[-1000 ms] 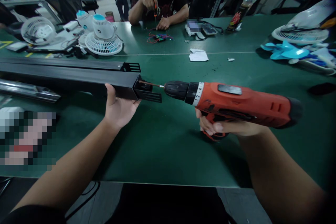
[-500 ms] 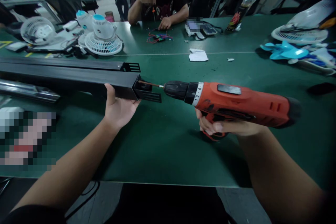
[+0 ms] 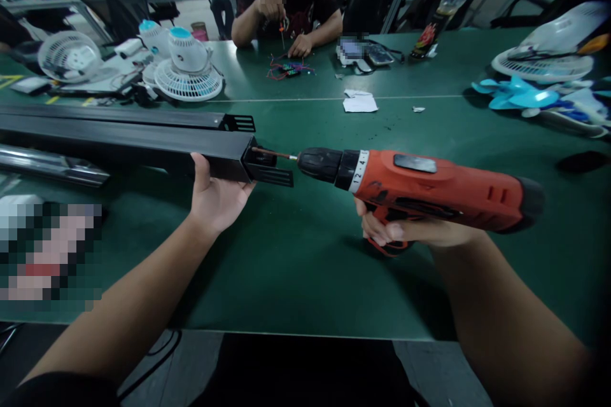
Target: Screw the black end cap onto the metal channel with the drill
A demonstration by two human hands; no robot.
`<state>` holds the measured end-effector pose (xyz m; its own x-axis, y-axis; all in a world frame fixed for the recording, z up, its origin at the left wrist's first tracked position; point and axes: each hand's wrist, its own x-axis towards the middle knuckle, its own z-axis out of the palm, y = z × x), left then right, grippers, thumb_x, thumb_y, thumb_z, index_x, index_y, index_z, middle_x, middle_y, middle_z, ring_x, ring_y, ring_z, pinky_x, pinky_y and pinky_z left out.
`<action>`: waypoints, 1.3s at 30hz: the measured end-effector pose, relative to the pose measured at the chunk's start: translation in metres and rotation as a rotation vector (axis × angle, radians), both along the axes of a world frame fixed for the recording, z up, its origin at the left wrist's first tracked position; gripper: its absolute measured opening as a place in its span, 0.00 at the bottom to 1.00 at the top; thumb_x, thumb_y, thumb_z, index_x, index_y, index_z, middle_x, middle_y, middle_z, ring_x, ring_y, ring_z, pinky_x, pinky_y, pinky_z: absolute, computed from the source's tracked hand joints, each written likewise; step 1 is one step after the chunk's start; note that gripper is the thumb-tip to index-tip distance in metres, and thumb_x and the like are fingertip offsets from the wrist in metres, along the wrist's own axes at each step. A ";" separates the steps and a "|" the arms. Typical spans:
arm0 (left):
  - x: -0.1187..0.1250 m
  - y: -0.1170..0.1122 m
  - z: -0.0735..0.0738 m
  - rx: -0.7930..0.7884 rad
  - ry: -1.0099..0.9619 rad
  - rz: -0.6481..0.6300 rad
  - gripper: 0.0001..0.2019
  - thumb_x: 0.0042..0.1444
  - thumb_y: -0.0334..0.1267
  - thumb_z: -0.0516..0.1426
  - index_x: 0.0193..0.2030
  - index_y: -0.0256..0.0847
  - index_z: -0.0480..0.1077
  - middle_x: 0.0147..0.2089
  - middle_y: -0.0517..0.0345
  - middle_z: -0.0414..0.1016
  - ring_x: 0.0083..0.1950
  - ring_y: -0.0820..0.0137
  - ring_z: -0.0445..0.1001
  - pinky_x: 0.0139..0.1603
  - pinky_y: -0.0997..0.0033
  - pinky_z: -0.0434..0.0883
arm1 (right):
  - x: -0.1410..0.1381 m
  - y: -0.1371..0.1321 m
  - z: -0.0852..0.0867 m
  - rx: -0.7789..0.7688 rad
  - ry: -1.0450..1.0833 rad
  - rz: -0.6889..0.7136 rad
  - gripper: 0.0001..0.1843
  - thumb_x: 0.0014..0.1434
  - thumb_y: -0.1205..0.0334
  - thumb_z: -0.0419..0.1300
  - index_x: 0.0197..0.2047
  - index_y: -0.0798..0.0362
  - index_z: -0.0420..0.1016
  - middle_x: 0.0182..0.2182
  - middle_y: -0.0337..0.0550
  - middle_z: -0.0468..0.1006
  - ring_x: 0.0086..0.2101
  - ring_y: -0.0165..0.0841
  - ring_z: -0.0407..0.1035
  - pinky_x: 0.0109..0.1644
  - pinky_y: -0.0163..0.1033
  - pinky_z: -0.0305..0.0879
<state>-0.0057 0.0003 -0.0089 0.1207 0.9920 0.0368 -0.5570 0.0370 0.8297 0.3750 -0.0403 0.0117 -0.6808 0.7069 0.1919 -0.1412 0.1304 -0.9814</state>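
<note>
My left hand (image 3: 219,200) grips the near end of a long black rectangular tube (image 3: 191,145), thumb along its side and fingers beneath. Slotted black tabs (image 3: 271,175) stick out from the tube's open end. In my right hand (image 3: 382,229) is an orange cordless drill (image 3: 439,187), held by its handle and lying level. The drill's black chuck (image 3: 317,162) carries a long thin bit (image 3: 274,152) whose tip reaches into the tube's end. What the tip touches is hidden. Behind this tube lies a second black tube (image 3: 167,116).
Shiny metal pieces (image 3: 52,164) lie at the left. White fan parts (image 3: 186,70) stand at the back left, blue fan blades (image 3: 520,92) at the right. Across the green table (image 3: 305,267) a person (image 3: 291,6) holds a screwdriver over wired parts. White paper (image 3: 360,102) and a bottle (image 3: 442,16) are also there.
Both my hands, the tube and the drill stay almost the same, with only a slight shift of the drill's rear. The person opposite has moved their head and raised hand slightly.
</note>
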 end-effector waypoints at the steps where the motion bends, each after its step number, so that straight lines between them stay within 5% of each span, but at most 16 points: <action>1: 0.000 0.000 0.000 -0.002 -0.005 0.002 0.46 0.69 0.81 0.61 0.77 0.48 0.79 0.84 0.49 0.77 0.94 0.42 0.58 0.91 0.45 0.65 | 0.000 0.000 0.000 -0.001 -0.002 0.004 0.20 0.71 0.51 0.80 0.60 0.47 0.87 0.28 0.36 0.82 0.24 0.35 0.77 0.30 0.43 0.83; 39: 0.001 -0.002 0.003 0.006 0.000 0.000 0.46 0.68 0.82 0.62 0.81 0.54 0.76 0.81 0.50 0.81 0.95 0.41 0.55 0.90 0.43 0.68 | 0.001 0.000 0.002 -0.001 -0.017 0.003 0.20 0.71 0.50 0.80 0.61 0.48 0.87 0.28 0.35 0.82 0.24 0.36 0.79 0.30 0.43 0.84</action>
<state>-0.0044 -0.0017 -0.0062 0.1204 0.9918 0.0422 -0.5566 0.0322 0.8301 0.3758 -0.0408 0.0133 -0.6861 0.7050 0.1798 -0.1252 0.1289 -0.9837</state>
